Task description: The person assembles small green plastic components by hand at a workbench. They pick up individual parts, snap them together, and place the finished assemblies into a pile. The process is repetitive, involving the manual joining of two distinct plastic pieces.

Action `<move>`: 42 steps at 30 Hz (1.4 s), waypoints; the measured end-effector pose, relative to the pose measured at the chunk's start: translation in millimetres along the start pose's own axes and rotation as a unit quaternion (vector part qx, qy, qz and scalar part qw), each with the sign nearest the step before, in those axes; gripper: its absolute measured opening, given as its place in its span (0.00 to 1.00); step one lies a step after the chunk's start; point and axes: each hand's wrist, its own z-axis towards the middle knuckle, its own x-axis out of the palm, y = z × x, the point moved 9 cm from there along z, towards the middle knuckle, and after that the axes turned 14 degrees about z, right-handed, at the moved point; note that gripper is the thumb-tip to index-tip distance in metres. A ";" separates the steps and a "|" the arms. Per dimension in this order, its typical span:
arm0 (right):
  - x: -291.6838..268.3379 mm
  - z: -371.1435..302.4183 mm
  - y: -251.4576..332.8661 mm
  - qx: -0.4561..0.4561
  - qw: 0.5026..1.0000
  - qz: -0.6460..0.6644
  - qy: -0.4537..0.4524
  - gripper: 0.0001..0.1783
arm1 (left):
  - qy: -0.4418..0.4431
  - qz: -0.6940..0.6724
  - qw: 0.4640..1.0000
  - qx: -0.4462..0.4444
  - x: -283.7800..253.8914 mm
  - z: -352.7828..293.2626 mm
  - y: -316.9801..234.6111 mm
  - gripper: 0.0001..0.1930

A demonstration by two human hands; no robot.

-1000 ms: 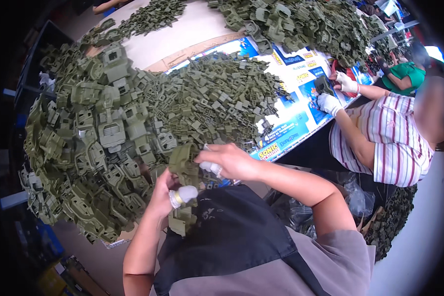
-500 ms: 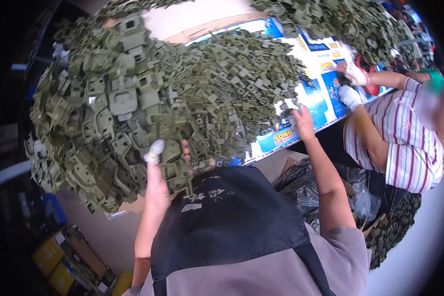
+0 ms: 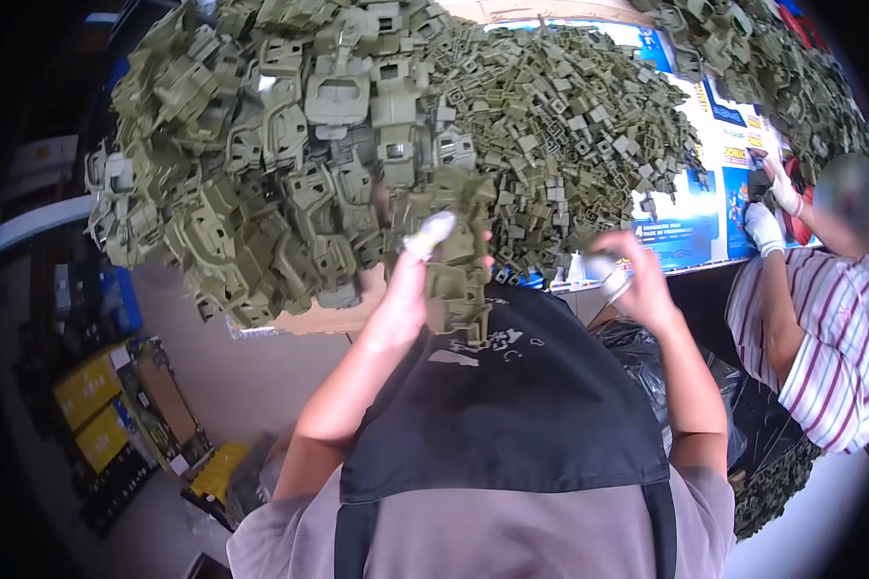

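My left hand [image 3: 410, 289] is closed around an olive-green molded plastic part [image 3: 459, 256], a blocky piece with openings, held upright in front of my black apron [image 3: 492, 415]. A white covering wraps my left thumb. My right hand [image 3: 642, 280] is over the near edge of the pile of small olive-green plastic pieces [image 3: 560, 125], its fingers curled together. White wrapping shows on its fingers too. Motion blur hides what those fingers pinch, if anything. Larger green molded shells [image 3: 299, 164] are heaped beyond my left hand.
To the right, a co-worker in a striped shirt [image 3: 821, 338] with white gloves [image 3: 763, 227] handles a dark piece over the printed blue-and-white sheet [image 3: 681, 232]. Another green heap [image 3: 772, 87] lies at the far right. Black plastic bags [image 3: 657, 362] and yellow boxes [image 3: 92, 396] are below table height.
My right hand has come back from the printed sheet toward my body. My left hand still holds the green part, now more centrally before the apron. The view has shifted left.
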 end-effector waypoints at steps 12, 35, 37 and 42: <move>109.8 9.1 56.9 0.035 0.942 -0.026 0.333 0.20 | -0.004 0.012 0.994 -0.111 15.4 -7.1 33.7 0.17; 154.1 76.5 -62.6 0.110 0.966 -0.234 0.019 0.54 | -0.159 0.056 0.954 0.248 -85.1 -30.4 -49.2 0.23; 142.3 75.1 -51.1 0.103 0.981 -0.165 0.013 0.51 | -0.143 0.041 0.953 0.263 -77.9 -32.2 -50.2 0.23; 99.7 64.0 -17.1 0.101 0.951 0.293 0.001 0.43 | -0.140 0.119 0.946 0.268 -62.4 -24.8 -47.2 0.34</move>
